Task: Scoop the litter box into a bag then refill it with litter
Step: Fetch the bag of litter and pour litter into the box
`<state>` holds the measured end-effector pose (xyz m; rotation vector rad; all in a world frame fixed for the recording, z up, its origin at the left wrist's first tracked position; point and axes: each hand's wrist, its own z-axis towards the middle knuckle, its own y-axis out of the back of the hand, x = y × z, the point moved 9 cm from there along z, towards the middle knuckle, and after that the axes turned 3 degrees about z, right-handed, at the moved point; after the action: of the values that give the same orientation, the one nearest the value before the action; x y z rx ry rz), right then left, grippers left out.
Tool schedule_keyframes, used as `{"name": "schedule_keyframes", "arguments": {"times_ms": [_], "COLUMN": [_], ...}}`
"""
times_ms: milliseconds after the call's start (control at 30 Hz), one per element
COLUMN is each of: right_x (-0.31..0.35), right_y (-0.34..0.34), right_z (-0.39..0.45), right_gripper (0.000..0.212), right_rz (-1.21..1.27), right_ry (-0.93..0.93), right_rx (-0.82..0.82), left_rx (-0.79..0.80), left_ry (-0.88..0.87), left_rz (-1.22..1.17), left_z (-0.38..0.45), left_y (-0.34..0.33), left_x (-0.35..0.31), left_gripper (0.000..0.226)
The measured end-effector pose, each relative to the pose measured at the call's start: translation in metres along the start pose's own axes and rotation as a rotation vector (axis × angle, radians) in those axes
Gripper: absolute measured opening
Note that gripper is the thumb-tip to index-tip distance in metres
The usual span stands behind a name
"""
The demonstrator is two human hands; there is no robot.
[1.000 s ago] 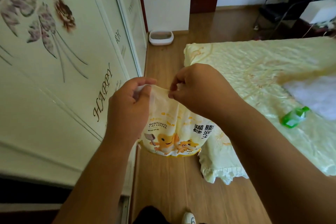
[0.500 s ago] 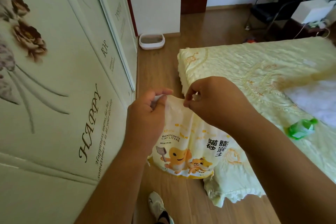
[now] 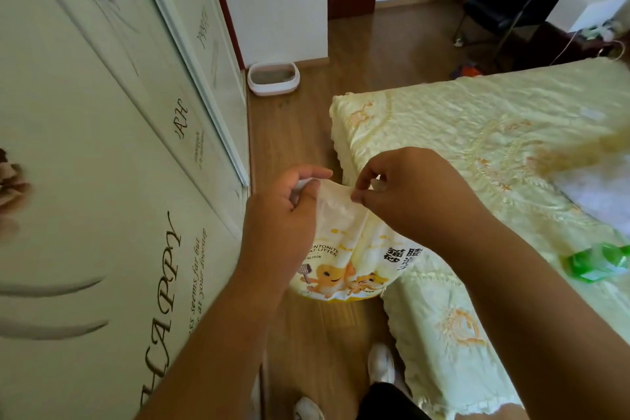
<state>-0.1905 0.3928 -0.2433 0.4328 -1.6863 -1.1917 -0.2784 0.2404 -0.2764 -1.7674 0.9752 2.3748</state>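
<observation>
A white and yellow cat litter bag point(image 3: 344, 262) with cartoon animals hangs in front of me over the wooden floor. My left hand point(image 3: 283, 215) grips its top left corner. My right hand point(image 3: 405, 194) pinches the top edge just to the right. The bag's mouth looks closed between the two hands. Far ahead, a pink and white litter box point(image 3: 272, 78) sits on the floor against the white wall, beside the wardrobe's end.
A wardrobe with sliding doors point(image 3: 112, 164) runs along the left. A bed with a pale yellow cover point(image 3: 477, 153) fills the right, a green object point(image 3: 596, 261) lying on it. A narrow strip of wooden floor point(image 3: 289, 133) leads to the litter box. A chair point(image 3: 504, 0) stands far right.
The view has moved forward along the wardrobe and the litter box appears nearer. Both hands keep the same hold on the bag's top.
</observation>
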Motion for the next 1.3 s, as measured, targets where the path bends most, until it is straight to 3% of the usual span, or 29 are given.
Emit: {"name": "schedule_keyframes", "arguments": {"times_ms": [633,900,1300], "right_x": [0.013,-0.006,0.003], "right_y": [0.034,0.03,0.025], "right_z": [0.264,0.349,0.508], "right_gripper": [0.016,0.013,0.013], "right_rz": [-0.067,-0.056,-0.089], "right_ry": [0.288,0.215,-0.001], "right_rx": [0.101,0.118,0.069], "left_rx": [-0.294,-0.214,0.033], "left_ry": [0.125,0.138,0.077], "left_rz": [0.001,-0.042,-0.089], "left_z": [0.217,0.305,0.499], "left_y": [-0.02,-0.048,-0.061], "left_x": [0.0,0.023,0.069], "left_gripper": [0.026,0.028,0.031]}}
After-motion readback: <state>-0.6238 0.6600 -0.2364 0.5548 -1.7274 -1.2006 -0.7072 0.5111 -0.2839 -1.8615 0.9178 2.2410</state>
